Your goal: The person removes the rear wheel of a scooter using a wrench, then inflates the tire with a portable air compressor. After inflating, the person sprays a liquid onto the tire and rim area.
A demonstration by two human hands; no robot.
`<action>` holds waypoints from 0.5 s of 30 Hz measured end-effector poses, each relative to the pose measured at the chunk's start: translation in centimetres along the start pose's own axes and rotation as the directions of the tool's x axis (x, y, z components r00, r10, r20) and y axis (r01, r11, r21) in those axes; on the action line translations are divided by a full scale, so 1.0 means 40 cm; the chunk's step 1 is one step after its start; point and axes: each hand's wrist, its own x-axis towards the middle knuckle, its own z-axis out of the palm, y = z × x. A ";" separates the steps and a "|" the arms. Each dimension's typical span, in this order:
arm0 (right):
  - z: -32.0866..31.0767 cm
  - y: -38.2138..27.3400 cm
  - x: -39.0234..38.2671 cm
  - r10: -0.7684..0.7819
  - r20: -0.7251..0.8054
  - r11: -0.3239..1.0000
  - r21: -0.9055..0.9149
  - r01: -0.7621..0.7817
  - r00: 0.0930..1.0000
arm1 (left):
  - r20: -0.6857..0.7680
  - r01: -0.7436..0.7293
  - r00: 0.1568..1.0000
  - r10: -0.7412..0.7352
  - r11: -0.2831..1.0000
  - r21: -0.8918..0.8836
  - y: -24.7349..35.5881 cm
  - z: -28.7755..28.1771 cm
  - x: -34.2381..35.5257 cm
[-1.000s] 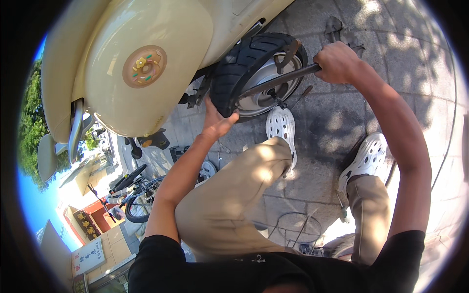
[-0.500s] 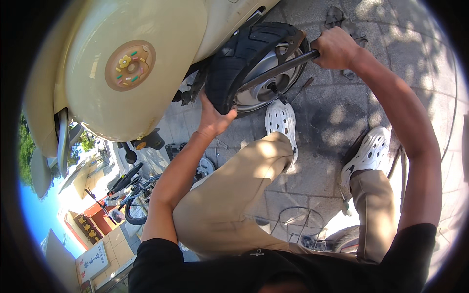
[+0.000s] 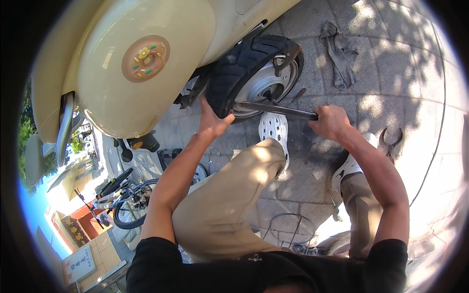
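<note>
A scooter's black tyre [image 3: 233,73] sits around a silver wheel [image 3: 266,87] below a cream scooter body [image 3: 190,24]. My left hand [image 3: 213,120] grips the tyre's near side, thumb on the sidewall and fingers partly hidden behind it. In my right hand [image 3: 330,121] is the end of a long metal tyre lever [image 3: 279,109]. Its far tip meets the tyre's edge by the rim, close to my left thumb. A dark hooked metal piece [image 3: 284,59] rests at the rim's upper right.
A grey crumpled cloth [image 3: 338,57] lies on the paving right of the wheel. Beside the wheel is a thin tool [image 3: 297,97]. My white shoe [image 3: 273,131] stands just below the wheel. A curved, jaw-like metal tool [image 3: 391,142] is near my other foot. A bicycle [image 3: 129,207] stands at left.
My right hand has swung the lever's outer end down toward me, from beside the wheel's top to below the axle. The left hand keeps its hold on the tyre.
</note>
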 end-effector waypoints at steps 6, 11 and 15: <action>0.044 0.029 0.037 -0.023 -0.112 1.000 0.015 0.025 0.993 | 0.013 0.024 1.000 -0.024 0.999 -0.028 -0.009 0.012 0.017; 0.022 -0.006 -0.009 0.047 0.056 0.995 0.090 -0.052 0.997 | 0.001 -0.011 1.000 0.011 0.998 -0.057 -0.025 0.020 0.009; 0.097 -0.059 -0.112 0.132 0.179 0.935 0.303 -0.182 0.975 | -0.025 -0.005 1.000 0.005 1.000 -0.024 -0.014 0.024 -0.006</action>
